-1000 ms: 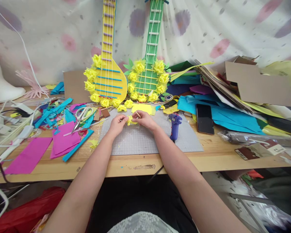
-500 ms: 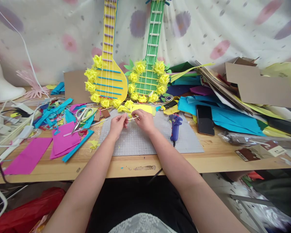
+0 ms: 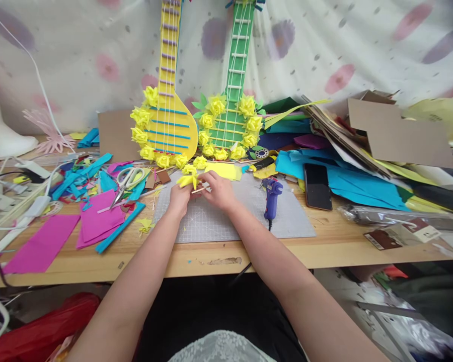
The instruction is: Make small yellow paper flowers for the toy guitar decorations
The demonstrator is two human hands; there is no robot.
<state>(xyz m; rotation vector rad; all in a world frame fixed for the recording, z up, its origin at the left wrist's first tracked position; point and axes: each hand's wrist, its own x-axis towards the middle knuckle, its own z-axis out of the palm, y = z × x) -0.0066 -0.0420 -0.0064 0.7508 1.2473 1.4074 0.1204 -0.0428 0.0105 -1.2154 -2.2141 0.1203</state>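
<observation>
Above the grey cutting mat, my left hand is closed on a piece of folded yellow crepe paper that sticks up past its fingertips. My right hand pinches a thin pale stick, whose end points toward the left hand. The right fingers are close to the yellow paper; whether they touch it I cannot tell. Just behind the hands lie a flat yellow sheet and a yellow paper rose. A blue glue gun rests on the mat's right side.
A yellow paper lute and a green one, both trimmed with yellow roses, lean at the back. Scissors, pink sheets and scraps lie left. A phone, blue paper and cardboard are at right.
Yellow paper now stands up from my left hand, which before showed only fingers pinched near the stick. The stick has tilted and shifted slightly left with my right hand.
</observation>
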